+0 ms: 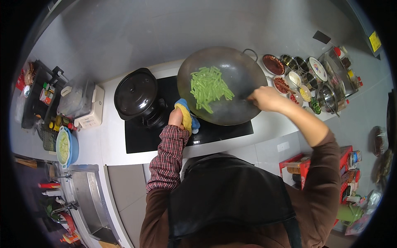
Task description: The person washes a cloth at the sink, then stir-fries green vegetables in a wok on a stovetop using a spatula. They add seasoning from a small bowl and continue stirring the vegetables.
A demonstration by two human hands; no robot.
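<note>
A large round wok stands on the black cooktop, with cut green beans heaped left of its middle and a thin haze over it. My left hand is closed on a blue and yellow cloth at the wok's near left rim; the cloth covers what lies beneath it. Over the wok's right side, my right hand has its fingers closed around the end of something small and brown, which I cannot identify. Left of the wok sits a black lidded pot on a burner.
Bowls of chopped red ingredients, yellow bits and sliced greens stand right of the wok, near metal bowls. At left are a cream appliance, a blue basin and a sink.
</note>
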